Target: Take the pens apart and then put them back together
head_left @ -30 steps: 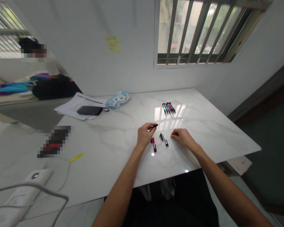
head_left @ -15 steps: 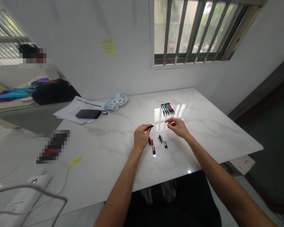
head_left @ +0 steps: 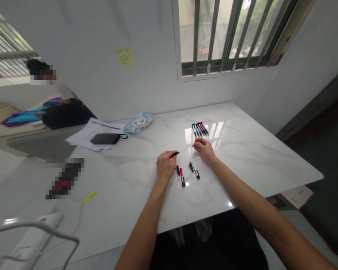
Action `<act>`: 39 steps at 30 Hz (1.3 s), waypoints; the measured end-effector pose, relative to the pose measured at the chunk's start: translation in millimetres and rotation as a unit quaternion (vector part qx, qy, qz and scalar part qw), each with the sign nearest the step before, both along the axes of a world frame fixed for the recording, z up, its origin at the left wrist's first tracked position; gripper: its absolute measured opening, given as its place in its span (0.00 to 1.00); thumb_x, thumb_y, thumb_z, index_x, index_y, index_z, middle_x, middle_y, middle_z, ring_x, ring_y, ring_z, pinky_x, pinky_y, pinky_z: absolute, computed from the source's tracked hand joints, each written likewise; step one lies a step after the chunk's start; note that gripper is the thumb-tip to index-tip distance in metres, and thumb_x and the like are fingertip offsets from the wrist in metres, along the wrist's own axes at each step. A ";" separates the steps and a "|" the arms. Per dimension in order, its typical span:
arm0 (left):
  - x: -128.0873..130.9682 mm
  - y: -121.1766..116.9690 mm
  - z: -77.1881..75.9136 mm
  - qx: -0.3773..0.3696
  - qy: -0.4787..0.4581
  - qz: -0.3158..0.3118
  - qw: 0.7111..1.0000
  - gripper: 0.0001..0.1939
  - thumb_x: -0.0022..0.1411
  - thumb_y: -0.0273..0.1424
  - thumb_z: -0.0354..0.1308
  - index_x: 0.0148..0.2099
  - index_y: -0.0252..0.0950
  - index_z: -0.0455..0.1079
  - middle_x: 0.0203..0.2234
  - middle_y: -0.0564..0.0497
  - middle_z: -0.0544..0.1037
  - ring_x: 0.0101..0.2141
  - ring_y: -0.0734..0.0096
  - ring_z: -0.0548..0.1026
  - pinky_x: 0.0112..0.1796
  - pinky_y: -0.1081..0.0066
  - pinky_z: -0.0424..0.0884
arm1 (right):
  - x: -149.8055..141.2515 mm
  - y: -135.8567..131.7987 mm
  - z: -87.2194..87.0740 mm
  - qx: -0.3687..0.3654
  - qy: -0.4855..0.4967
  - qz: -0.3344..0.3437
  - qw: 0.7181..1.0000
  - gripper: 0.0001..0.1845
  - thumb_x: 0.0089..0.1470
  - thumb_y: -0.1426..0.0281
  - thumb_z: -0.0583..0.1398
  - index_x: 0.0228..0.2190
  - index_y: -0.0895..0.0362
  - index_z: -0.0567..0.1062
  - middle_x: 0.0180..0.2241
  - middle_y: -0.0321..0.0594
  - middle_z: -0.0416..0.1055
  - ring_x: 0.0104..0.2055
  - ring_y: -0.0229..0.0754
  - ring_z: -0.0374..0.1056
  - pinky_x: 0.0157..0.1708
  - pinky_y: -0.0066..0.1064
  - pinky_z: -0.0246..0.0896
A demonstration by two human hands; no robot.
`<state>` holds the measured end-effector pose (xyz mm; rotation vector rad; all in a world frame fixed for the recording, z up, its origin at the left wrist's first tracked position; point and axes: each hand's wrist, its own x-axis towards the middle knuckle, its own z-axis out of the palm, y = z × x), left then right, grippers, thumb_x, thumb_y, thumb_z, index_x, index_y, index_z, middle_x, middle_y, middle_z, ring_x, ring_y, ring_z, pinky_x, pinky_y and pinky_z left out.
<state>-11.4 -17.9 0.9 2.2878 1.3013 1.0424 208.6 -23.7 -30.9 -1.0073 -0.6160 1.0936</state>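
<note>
My left hand [head_left: 165, 165] is closed around a red-and-black pen barrel [head_left: 174, 154]. A thin, pale pen refill [head_left: 186, 149] sticks out of the barrel toward the right. Its far end meets the fingertips of my right hand [head_left: 204, 149], which are pinched together there. Just below my left hand lie a black pen part [head_left: 177, 170] and a red-and-black pen part [head_left: 182, 177]. To their right are a short black piece [head_left: 191, 167] and a clear-and-black pen part [head_left: 196, 172].
Several assembled pens [head_left: 199, 129] lie in a row toward the back. Further left are a blue-white packet [head_left: 139, 123], papers [head_left: 80, 137], a black pouch [head_left: 105, 138] and a yellow tool [head_left: 89, 197]. A person [head_left: 64, 108] sits beyond the table, at far left.
My right hand's fingers have closed on the refill's end, where they were more spread. My left hand still holds the barrel. The view has shifted slightly.
</note>
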 end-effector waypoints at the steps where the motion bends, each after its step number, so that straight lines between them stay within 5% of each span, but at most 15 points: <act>1: 0.2 0.0 0.0 -0.004 0.006 0.003 1.000 0.11 0.65 0.27 0.59 0.46 0.41 0.81 0.42 0.48 0.84 0.43 0.59 0.80 0.49 0.62 0.72 | -0.5 -0.1 0.1 0.002 -0.001 0.002 1.000 0.22 0.36 0.63 0.72 0.34 0.54 0.75 0.29 0.32 0.73 0.33 0.37 0.73 0.36 0.29 0.69; 19: 1.5 -1.4 2.9 -0.006 0.020 0.011 1.000 0.11 0.65 0.25 0.59 0.45 0.42 0.81 0.42 0.50 0.84 0.43 0.61 0.81 0.49 0.62 0.75 | 1.2 5.7 -16.6 0.040 -0.119 0.055 0.991 0.22 0.41 0.59 0.74 0.37 0.54 0.77 0.32 0.35 0.76 0.35 0.39 0.72 0.36 0.31 0.68; 27: 3.8 -4.0 5.8 -0.062 -0.085 -0.031 0.994 0.09 0.65 0.29 0.63 0.47 0.42 0.81 0.44 0.51 0.85 0.45 0.63 0.82 0.52 0.63 0.76 | -2.2 -5.0 -1.1 0.078 -0.192 0.136 0.969 0.25 0.45 0.59 0.73 0.44 0.52 0.77 0.40 0.38 0.78 0.43 0.43 0.73 0.46 0.36 0.68; 33: 6.9 -6.3 6.4 -0.083 -0.100 -0.056 0.990 0.20 0.64 0.30 0.65 0.58 0.44 0.75 0.41 0.53 0.86 0.43 0.64 0.84 0.52 0.62 0.76 | -15.8 -15.0 7.6 0.117 -0.273 0.195 0.935 0.18 0.48 0.58 0.72 0.40 0.51 0.81 0.51 0.41 0.75 0.57 0.48 0.70 0.47 0.35 0.67; 39: 9.5 -7.2 2.5 -0.071 -0.070 -0.081 0.992 0.26 0.63 0.29 0.66 0.62 0.46 0.71 0.41 0.53 0.85 0.43 0.65 0.83 0.51 0.64 0.76 | -17.0 -11.1 10.9 0.115 -0.196 0.174 0.958 0.13 0.46 0.60 0.73 0.34 0.51 0.83 0.52 0.42 0.76 0.55 0.49 0.71 0.49 0.37 0.67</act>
